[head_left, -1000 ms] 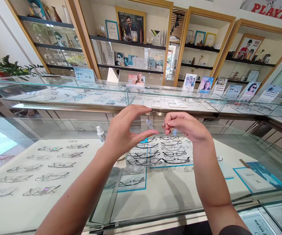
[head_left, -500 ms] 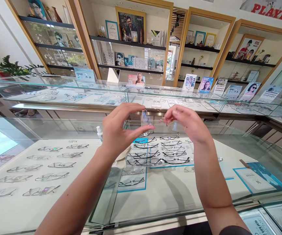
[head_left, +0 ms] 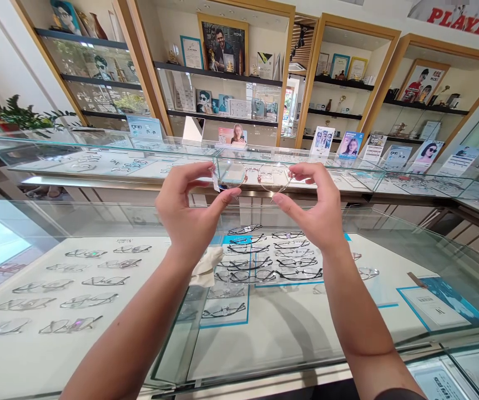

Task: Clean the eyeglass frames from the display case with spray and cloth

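Thin-rimmed eyeglasses (head_left: 252, 170) are held up level above the counter, between my two hands. The lenses are clear and round. My left hand (head_left: 187, 205) pinches the left end with thumb and fingers, where a small white tag (head_left: 216, 182) shows. On the opposite side, my right hand (head_left: 316, 208) grips the right rim's outer edge, its thumb low and fingers above. Below them, several dark-framed glasses (head_left: 251, 262) lie in rows on the display. A crumpled cream cloth (head_left: 208, 266) lies beside my left forearm.
The glass case (head_left: 289, 347) spans the foreground, with more glasses (head_left: 88, 300) at left and a blue-and-white card (head_left: 434, 308) at right. Behind runs a second glass counter (head_left: 131, 180) with upright cards. Wooden shelves (head_left: 218, 72) line the wall.
My right hand has turned and opened out to take the right rim. My left hand has shifted left, and the glasses have turned from an angled pose to face level.
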Available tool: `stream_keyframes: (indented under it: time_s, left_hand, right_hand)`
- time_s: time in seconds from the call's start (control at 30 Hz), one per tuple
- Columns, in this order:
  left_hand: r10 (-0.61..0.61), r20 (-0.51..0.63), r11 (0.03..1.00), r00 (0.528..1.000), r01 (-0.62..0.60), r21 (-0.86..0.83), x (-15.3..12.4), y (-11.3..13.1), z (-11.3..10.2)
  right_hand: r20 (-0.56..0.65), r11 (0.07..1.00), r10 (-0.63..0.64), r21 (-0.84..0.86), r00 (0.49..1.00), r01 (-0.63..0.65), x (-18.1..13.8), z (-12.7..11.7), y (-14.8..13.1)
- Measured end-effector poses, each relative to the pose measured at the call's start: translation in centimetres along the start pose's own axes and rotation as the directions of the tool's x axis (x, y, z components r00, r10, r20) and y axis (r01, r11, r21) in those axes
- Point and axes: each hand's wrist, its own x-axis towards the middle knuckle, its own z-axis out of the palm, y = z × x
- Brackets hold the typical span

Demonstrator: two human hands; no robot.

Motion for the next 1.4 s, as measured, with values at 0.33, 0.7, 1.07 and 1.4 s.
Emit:
stream_keyframes:
  time_s: [0.33,0.7,1.07,1.4]
  left_hand:
    - [0.017,0.014,1.000,1.000,-0.018,0.013,-0.26,0.16,0.10]
    - [0.045,-0.006,0.996,0.999,-0.045,0.071,-0.54,-0.01,0.26]
    - [0.076,0.011,0.993,0.997,-0.077,0.085,-0.66,-0.43,0.37]
    - [-0.005,0.072,0.986,0.997,-0.008,0.168,-0.54,-0.52,0.32]
  right_hand:
    - [0.031,0.995,0.084,-0.052,0.996,-0.082,-0.11,-0.07,-0.20]
    - [0.122,0.982,0.183,-0.069,0.976,-0.175,-0.11,0.15,-0.02]
    - [0.140,0.978,0.202,-0.089,0.969,-0.191,-0.07,0.05,0.07]
    - [0.088,0.981,0.140,-0.148,0.986,-0.126,-0.13,0.07,-0.42]
